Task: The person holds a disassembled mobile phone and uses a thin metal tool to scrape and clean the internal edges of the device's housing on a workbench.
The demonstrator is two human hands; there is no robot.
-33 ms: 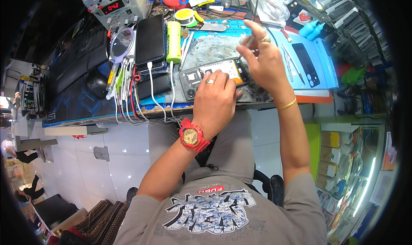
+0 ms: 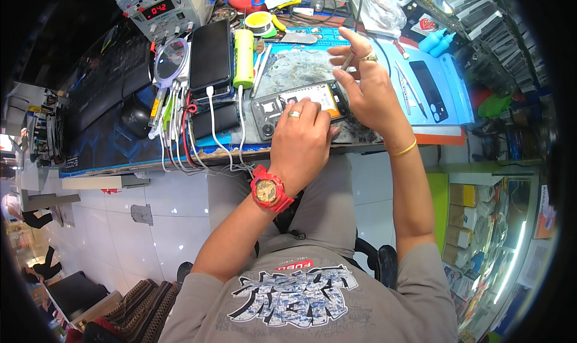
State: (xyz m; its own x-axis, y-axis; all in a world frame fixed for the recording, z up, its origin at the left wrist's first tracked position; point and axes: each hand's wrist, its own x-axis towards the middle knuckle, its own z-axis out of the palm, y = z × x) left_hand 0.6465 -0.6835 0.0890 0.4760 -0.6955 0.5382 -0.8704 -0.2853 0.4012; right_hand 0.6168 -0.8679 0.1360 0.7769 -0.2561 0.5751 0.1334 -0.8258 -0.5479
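Observation:
An opened phone [image 2: 262, 110] lies on the grey, stained work mat, its inner parts and a yellow-edged battery showing. My left hand [image 2: 302, 126] rests over its near side, fingers bent onto it and thumb at the lower edge, gripping it in place. Above the phone's right end is my right hand [image 2: 368, 81], raised with the index finger lifted. Between its thumb and other fingers sits a thin pale stick-like tool [image 2: 347, 61], slanting down toward the phone's far edge. The exact kind of tool and its tip are hard to make out.
Left of the mat stand a black phone [image 2: 210, 57] with a white cable, a green cylinder [image 2: 243, 59] and a power supply [image 2: 159, 9]. A solder spool [image 2: 258, 22] lies behind. At right, a blue tray [image 2: 452, 96] and blue bottles [image 2: 437, 40] are beside tweezers [image 2: 406, 90].
My right hand's fingers have shifted slightly around the thin tool, and its wrist has turned a little. The left hand and the phone stay where they were.

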